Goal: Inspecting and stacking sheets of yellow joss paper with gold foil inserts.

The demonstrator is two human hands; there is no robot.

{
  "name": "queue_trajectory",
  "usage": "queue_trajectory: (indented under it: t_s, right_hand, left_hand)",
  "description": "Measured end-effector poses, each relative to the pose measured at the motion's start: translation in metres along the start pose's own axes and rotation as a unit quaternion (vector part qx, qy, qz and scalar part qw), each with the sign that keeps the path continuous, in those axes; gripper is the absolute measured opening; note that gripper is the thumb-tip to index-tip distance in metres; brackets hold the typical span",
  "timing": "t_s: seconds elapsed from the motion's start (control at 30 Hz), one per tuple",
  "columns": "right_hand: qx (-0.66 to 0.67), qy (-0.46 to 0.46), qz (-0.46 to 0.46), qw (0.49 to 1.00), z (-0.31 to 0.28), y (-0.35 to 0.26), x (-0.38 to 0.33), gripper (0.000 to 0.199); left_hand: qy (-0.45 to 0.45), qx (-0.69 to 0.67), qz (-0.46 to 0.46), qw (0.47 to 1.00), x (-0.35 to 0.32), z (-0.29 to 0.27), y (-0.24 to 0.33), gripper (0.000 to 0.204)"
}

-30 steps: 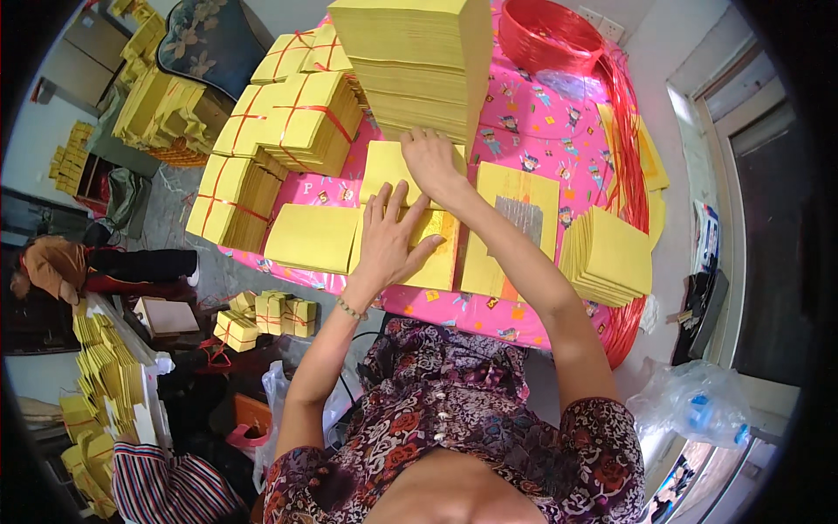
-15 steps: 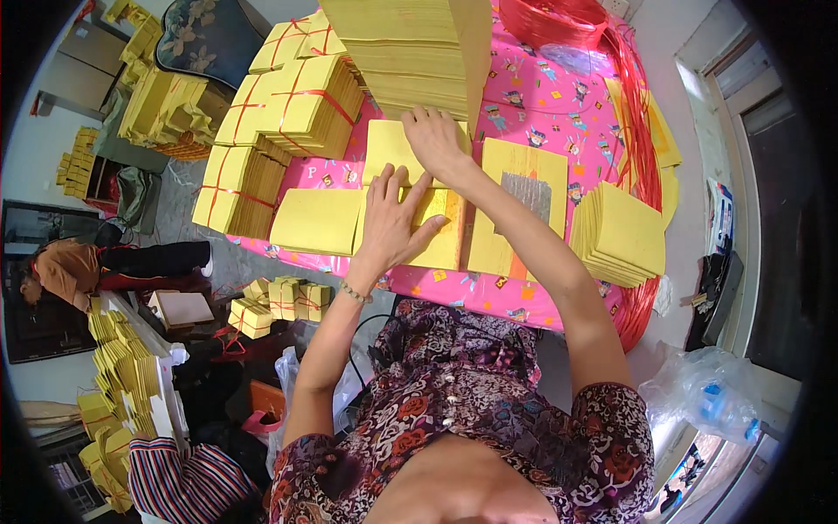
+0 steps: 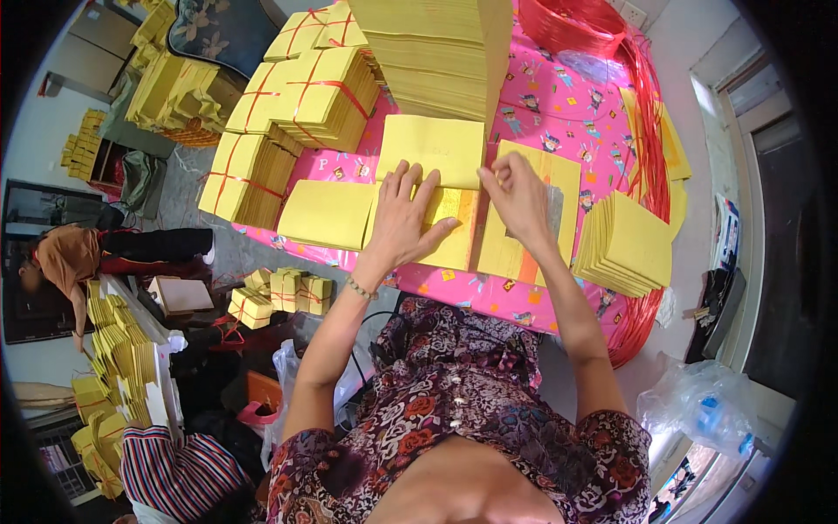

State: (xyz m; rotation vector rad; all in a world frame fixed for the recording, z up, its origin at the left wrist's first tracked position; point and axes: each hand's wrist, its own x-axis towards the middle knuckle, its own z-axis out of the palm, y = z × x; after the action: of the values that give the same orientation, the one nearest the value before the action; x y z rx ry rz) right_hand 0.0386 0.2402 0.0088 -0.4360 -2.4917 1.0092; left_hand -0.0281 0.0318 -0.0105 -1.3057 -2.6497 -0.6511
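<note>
1. Two hands are being shown at the table: one left hand (image 3: 403, 218) and one right hand (image 3: 518, 196).
2. Four loose yellow paper piles (image 3: 434, 150) are being seen lying flat by the hands.
3. One tall yellow stack (image 3: 436, 52) is being shown behind.
4. One fanned yellow stack (image 3: 624, 244) is being seen at the right.
5. Three red-tied bundles (image 3: 323, 96) are being shown on the table's left.

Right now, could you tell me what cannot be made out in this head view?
- Sheet under the left hand: its middle is covered by the palm.
- Right hand: fingertips curl under, so any grip is unclear.
- Tall yellow paper stack: top cut off by the frame edge.
- Grey pad: partly behind the wrist.
</note>
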Motion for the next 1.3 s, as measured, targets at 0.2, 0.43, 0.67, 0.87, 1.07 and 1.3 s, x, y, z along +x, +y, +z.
queue_trajectory:
  t_s: [0.2, 0.43, 0.67, 0.87, 1.07, 1.3]
  right_hand:
    - [0.105, -0.059, 0.076, 0.99, 0.013, 0.003, -0.011, 0.03]
    - [0.128, -0.049, 0.113, 0.984, 0.019, 0.005, -0.014, 0.028]
    - [0.154, -0.046, 0.142, 0.977, 0.025, 0.007, -0.015, 0.029]
    - [0.131, -0.038, 0.12, 0.983, 0.028, 0.009, -0.016, 0.03]
    - [0.125, -0.057, 0.107, 0.985, 0.025, 0.011, -0.014, 0.032]
    - [0.098, -0.088, 0.125, 0.983, 0.026, 0.014, -0.008, 0.038]
  left_hand:
    - [-0.006, 0.005, -0.002, 1.0, -0.001, 0.0, -0.001, 0.078]
    - [0.001, -0.01, -0.001, 1.0, -0.001, -0.002, 0.001, 0.078]
    - [0.003, -0.019, 0.0, 1.0, 0.0, -0.002, 0.002, 0.076]
    - [-0.01, -0.007, 0.002, 1.0, 0.001, -0.004, 0.002, 0.076]
    - [-0.016, 0.006, 0.002, 1.0, 0.001, -0.004, 0.003, 0.076]
    - [-0.006, -0.015, 0.001, 1.0, 0.0, -0.001, 0.002, 0.077]
